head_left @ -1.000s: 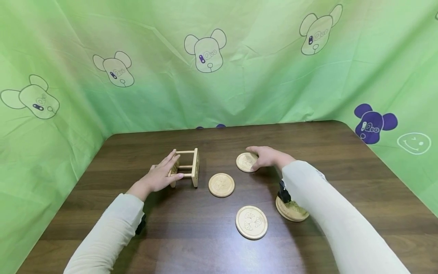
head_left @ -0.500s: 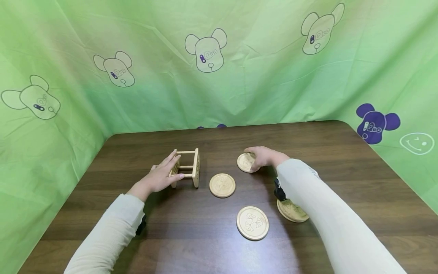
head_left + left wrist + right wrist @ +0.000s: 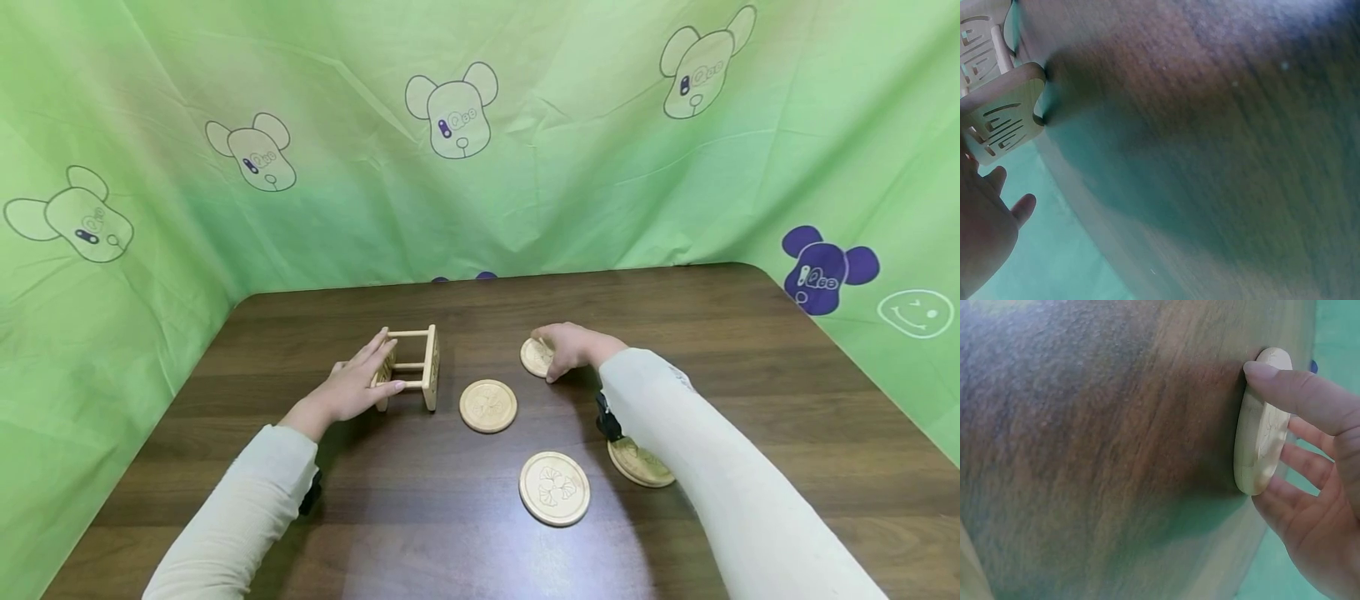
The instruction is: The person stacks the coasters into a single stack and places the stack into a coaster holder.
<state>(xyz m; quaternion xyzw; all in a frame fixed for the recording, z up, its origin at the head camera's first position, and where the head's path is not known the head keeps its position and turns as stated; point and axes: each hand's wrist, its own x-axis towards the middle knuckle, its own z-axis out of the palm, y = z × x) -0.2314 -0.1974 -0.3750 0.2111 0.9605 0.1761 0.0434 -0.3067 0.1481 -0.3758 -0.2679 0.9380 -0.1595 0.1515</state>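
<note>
We judge the carved wooden coaster (image 3: 535, 357), toward the table's (image 3: 375, 517) far edge, to be light, stiff and smooth, best held by its rim, where the right hand (image 3: 576, 346) pinches it between thumb and fingers. We see the left hand (image 3: 352, 385), fingers extended, resting on the wooden rack (image 3: 431, 367); "Qee" reads on the green backdrop (image 3: 525, 200).

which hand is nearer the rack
Left. The left hand touches the rack at its left side; the right hand is apart from it, off to the right, with its thumb and fingers around the far disc.
</note>
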